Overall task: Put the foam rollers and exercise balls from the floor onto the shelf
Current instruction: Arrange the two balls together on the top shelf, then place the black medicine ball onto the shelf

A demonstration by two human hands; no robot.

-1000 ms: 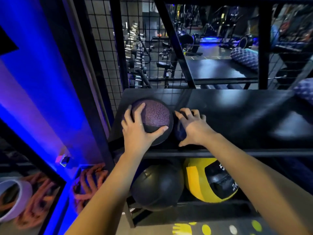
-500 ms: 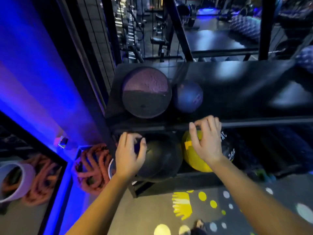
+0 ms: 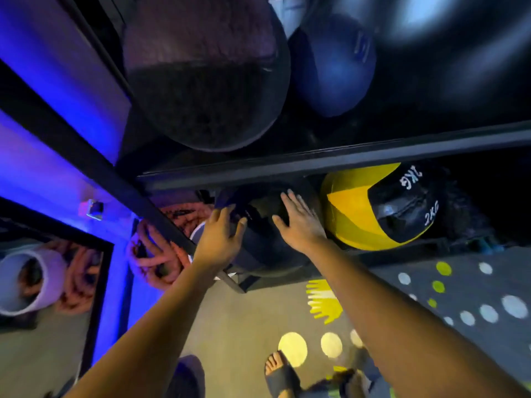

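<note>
A large purple-and-black ball [image 3: 204, 81] and a smaller blue ball [image 3: 330, 70] rest on the black upper shelf [image 3: 330, 159]. Under that shelf sit a black ball [image 3: 267, 239] and a yellow-and-black medicine ball [image 3: 379, 208]. My left hand [image 3: 221, 237] lies with spread fingers on the black ball's left side. My right hand [image 3: 301, 222] lies flat on its right side, fingers apart. The upper shelf's edge hides the top of the black ball.
Coiled orange ropes [image 3: 155, 254] lie left of the rack behind a black diagonal post [image 3: 115, 179]. A white bucket [image 3: 31, 282] stands at far left. My sandalled foot [image 3: 280, 374] is on the spotted floor [image 3: 459, 297] below.
The view has tilted down and closer to the rack. Both hands left the two upper-shelf balls, dropped to the lower shelf and now rest on the black ball.
</note>
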